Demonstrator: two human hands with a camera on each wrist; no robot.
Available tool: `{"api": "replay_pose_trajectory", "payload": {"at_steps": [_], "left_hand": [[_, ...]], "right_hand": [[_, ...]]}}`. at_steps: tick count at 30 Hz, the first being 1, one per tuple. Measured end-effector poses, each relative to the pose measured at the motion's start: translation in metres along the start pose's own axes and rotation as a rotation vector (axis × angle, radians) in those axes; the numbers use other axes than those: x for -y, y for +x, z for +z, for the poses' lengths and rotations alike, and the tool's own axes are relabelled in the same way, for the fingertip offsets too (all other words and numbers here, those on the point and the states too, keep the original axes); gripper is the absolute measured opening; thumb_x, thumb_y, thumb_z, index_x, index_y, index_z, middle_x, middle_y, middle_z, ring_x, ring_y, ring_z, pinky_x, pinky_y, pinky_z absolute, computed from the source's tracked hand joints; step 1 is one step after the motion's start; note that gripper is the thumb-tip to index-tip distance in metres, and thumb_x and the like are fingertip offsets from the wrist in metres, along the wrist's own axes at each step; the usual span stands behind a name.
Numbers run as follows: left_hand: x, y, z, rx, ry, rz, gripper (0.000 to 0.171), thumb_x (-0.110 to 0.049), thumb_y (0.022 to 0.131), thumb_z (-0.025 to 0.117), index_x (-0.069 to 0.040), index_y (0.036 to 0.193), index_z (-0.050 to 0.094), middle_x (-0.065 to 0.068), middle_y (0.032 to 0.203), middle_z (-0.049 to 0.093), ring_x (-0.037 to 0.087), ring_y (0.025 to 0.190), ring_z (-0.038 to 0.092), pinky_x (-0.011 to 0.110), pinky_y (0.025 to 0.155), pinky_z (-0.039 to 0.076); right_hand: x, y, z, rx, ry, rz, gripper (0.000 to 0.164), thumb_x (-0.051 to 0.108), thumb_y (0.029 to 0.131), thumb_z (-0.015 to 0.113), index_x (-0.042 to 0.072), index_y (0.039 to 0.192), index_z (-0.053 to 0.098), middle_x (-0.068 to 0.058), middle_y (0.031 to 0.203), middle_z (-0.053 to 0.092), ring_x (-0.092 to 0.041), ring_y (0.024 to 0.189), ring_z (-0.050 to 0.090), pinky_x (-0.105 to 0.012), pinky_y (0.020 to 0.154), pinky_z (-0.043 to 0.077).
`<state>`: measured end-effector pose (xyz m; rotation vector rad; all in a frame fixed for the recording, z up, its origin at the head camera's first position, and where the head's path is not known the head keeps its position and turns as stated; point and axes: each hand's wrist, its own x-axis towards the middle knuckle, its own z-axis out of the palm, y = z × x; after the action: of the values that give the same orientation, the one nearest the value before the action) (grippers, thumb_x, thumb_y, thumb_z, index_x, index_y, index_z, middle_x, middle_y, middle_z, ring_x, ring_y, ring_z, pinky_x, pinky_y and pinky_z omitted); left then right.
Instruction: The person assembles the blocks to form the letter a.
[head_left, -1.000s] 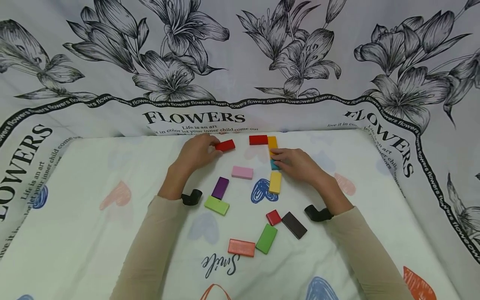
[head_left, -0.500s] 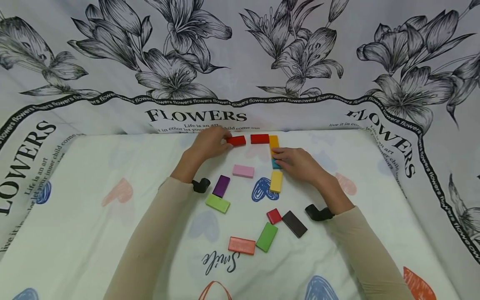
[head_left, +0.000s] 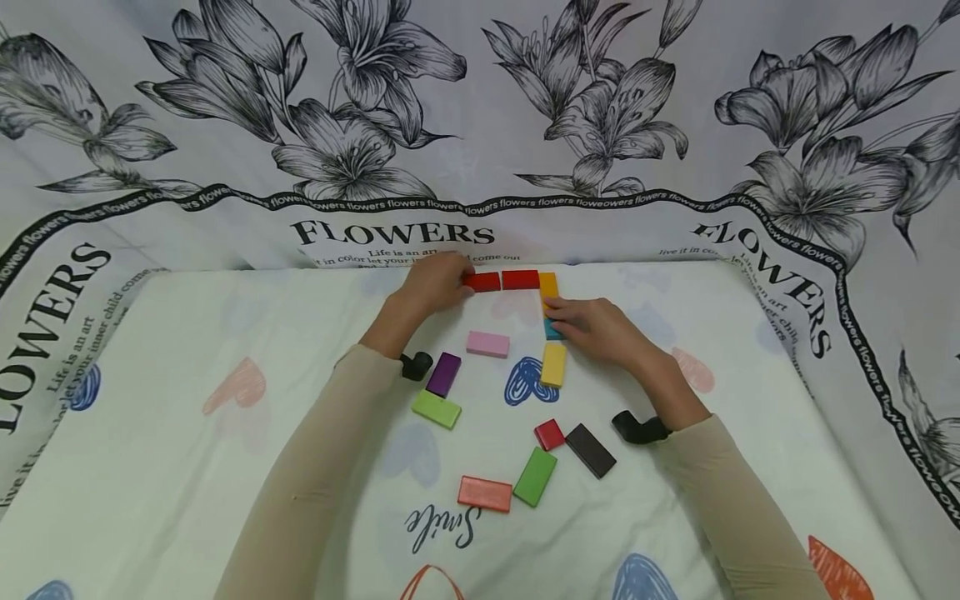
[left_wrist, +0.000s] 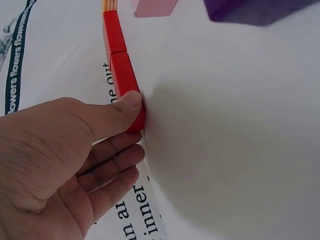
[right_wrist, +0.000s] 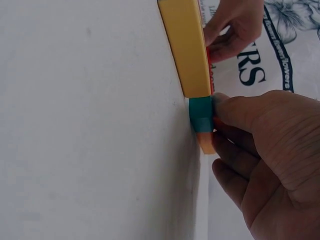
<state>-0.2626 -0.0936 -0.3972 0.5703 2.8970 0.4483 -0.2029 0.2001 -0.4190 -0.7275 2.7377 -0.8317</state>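
My left hand point(head_left: 437, 283) pinches the outer end of a red block point(left_wrist: 125, 75) between thumb and fingers. The block's other end meets a second red block point(head_left: 521, 279), in line with it. This one adjoins the top of an orange block point(head_left: 549, 285). My right hand point(head_left: 597, 331) rests its fingertips on the orange block and a teal block point(right_wrist: 201, 107), partly covering both in the head view. In the right wrist view its thumb touches the teal block's side and its other fingers are loosely bent. A yellow block point(head_left: 553, 366) lies just below the teal one.
Nearer me lie pink point(head_left: 487, 344), purple point(head_left: 444, 375), lime point(head_left: 437, 409), small red point(head_left: 550, 434), black point(head_left: 591, 451), green point(head_left: 536, 477) and coral point(head_left: 484, 494) blocks. A white patterned cloth point(head_left: 150, 467) covers the table; flowered fabric point(head_left: 480, 117) rises behind.
My left hand has slid its red block to the right and straightened it, closing the gap to the second red block. My right hand has stayed in place.
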Motion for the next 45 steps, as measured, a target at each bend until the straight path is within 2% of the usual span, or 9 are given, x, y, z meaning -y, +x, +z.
{"api": "replay_pose_trajectory", "payload": {"at_steps": [10,19,27,45], "left_hand": [[-0.005,0.004,0.001,-0.013,0.017,-0.009,0.028,-0.017,0.099,0.074,-0.004,0.123,0.076,0.011,0.115,0.074,0.027,0.101,0.064,0.041,0.096,0.055],[-0.005,0.001,0.002,-0.016,0.02,-0.023,0.029,-0.018,0.098,0.075,-0.005,0.124,0.076,0.012,0.114,0.074,0.028,0.101,0.063,0.042,0.097,0.054],[-0.006,-0.003,0.003,-0.015,-0.035,-0.056,0.033,-0.019,0.098,0.075,-0.004,0.128,0.075,0.012,0.118,0.075,0.028,0.103,0.064,0.041,0.099,0.055],[-0.008,-0.007,0.004,-0.038,-0.066,-0.081,0.033,-0.018,0.098,0.074,-0.003,0.127,0.074,0.013,0.118,0.074,0.029,0.104,0.063,0.042,0.099,0.055]], "right_hand": [[0.001,0.0,-0.001,0.003,-0.01,0.01,0.038,0.014,0.105,0.066,0.008,0.142,0.065,-0.005,0.156,0.058,-0.033,0.149,0.053,-0.053,0.121,0.046],[0.002,0.0,0.0,0.01,-0.014,0.019,0.038,0.015,0.105,0.066,0.009,0.142,0.065,-0.004,0.157,0.058,-0.033,0.149,0.052,-0.053,0.121,0.045],[0.003,0.0,-0.001,0.001,-0.027,0.004,0.038,0.014,0.104,0.066,0.008,0.142,0.065,-0.006,0.156,0.059,-0.034,0.148,0.053,-0.054,0.121,0.045],[0.004,0.0,0.0,0.004,-0.025,0.0,0.038,0.014,0.104,0.067,0.007,0.142,0.065,-0.006,0.156,0.058,-0.034,0.147,0.054,-0.053,0.119,0.047]]}}
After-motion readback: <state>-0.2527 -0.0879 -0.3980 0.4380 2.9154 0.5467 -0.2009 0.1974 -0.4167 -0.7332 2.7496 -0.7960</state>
